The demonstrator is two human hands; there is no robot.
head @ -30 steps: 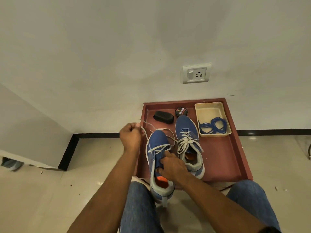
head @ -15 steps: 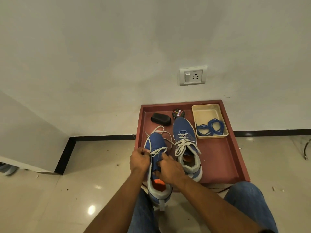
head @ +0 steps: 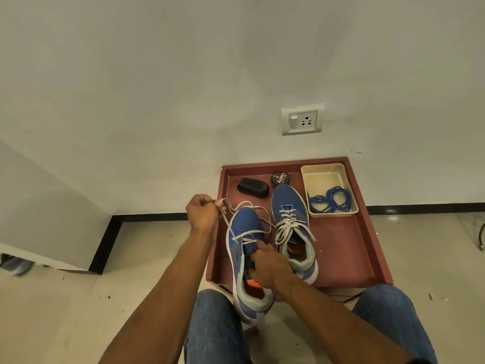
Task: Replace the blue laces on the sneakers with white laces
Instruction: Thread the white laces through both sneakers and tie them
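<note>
Two blue sneakers lie on a red tray [head: 346, 248]. The left sneaker [head: 244, 232] juts off the tray's near edge toward my knees and carries a partly threaded white lace [head: 245, 236]. My left hand [head: 203, 212] pinches that lace's end, pulled up and to the left of the toe. My right hand [head: 270, 266] grips the shoe at its tongue and eyelets. The right sneaker [head: 291, 222] is fully laced in white. The blue laces [head: 332, 200] lie coiled in a cream tray [head: 322, 170].
A black brush [head: 253, 187] and a round polish tin [head: 280, 178] sit at the tray's back. The wall with a socket [head: 303, 122] rises right behind. My denim-clad knees [head: 215, 327] flank the tray's near edge. Tiled floor lies to the left.
My left hand went from beside the shoe's eyelets up and left, drawing the white lace taut. My right hand kept its hold on the tongue.
</note>
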